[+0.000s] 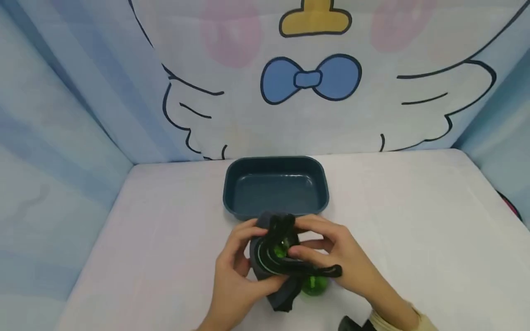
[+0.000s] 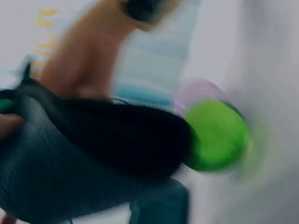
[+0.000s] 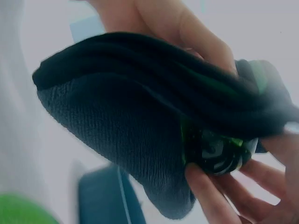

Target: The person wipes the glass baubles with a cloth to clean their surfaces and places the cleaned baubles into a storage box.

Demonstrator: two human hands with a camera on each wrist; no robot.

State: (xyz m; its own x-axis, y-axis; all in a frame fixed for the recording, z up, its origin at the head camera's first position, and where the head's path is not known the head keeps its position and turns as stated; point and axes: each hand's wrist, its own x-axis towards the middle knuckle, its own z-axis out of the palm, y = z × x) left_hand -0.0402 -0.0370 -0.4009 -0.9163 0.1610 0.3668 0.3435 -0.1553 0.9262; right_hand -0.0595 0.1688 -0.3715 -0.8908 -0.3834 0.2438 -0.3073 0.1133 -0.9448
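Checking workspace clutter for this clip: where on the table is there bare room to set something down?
The table is bare right of the dark blue tray out to the curtain, and equally left of it. It is crowded near the front centre, where the left hand and right hand hold the dark pouch above a green ball.

Both hands meet low at the middle, close to the body. The left hand [image 1: 236, 266] comes in from below, palm turned inward, fingers curled and thumb pressing — gripping. The right hand [image 1: 335, 257] reaches across from the right, its fingers [image 3: 210, 196] bent and pinching; a pale cream knitted sleeve cuff [image 1: 397, 322] covers its wrist.
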